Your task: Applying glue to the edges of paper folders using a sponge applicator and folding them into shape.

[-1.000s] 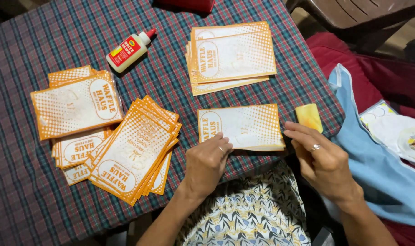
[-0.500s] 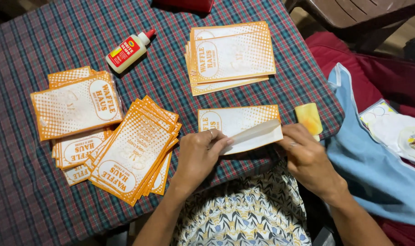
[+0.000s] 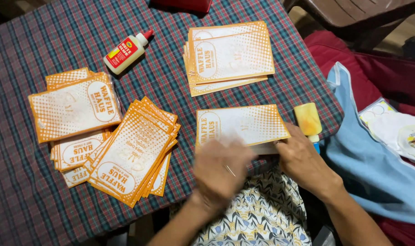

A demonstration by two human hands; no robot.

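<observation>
While hands (image 3: 262, 166) press: glue bottle (image 3: 125, 51), bag stacks (image 3: 229, 57) around.

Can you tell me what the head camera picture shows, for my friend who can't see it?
Two hands, left hand and right hand, press on an orange-and-white paper bag at the edge of a plaid table. Three bag stacks, a glue bottle and a yellow tube lie around.

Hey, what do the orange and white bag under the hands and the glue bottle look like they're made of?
The bag looks like thin matte paper: flat, creased edges, printed dots. The glue bottle looks like smooth white plastic with a red cap and slight sheen. Both hands press the bag.
</observation>
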